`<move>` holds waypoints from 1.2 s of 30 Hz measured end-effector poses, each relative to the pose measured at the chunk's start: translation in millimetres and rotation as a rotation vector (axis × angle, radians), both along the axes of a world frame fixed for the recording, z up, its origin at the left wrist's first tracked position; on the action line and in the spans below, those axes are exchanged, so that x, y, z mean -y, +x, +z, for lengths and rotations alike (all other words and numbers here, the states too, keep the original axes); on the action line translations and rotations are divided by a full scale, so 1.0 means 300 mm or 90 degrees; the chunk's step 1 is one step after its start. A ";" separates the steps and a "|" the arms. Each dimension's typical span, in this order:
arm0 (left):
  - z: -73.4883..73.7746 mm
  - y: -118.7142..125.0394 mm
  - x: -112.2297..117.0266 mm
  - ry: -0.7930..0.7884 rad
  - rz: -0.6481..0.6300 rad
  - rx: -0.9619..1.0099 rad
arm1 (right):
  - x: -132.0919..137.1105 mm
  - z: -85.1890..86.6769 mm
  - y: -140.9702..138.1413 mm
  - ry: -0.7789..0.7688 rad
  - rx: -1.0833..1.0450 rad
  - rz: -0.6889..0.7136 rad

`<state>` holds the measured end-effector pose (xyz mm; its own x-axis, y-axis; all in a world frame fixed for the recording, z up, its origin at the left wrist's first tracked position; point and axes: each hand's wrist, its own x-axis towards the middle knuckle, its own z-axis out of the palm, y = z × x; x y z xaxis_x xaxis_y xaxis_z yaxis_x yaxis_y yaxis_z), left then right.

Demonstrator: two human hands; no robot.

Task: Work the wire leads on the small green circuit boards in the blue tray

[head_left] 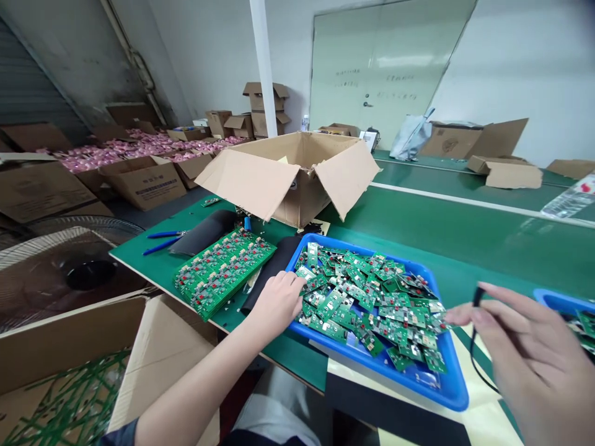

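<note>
Right fingers [504, 298] pinch what seems a black cable [472, 354]

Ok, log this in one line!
left hand: at blue plastic tray | right hand: holding thin black cord | tray: small green circuit boards

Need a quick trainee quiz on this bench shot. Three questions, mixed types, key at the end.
1. Fill in: the board stack lies to the ____ of the middle tray in the picture.
2. Multiple choice: which hand pinches the black cord? a) left b) right c) both
3. True or false, about the left hand: it holds the pliers.

Key:
1. Left.
2. b, the right hand.
3. False; it is at the middle tray's left side.
</note>
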<state>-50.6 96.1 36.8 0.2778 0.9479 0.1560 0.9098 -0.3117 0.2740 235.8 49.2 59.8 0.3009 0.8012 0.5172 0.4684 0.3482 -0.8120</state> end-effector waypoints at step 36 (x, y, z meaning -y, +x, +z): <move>0.048 0.377 -0.134 -0.778 -0.227 0.739 | -0.108 -0.116 -0.031 -0.101 -0.079 0.200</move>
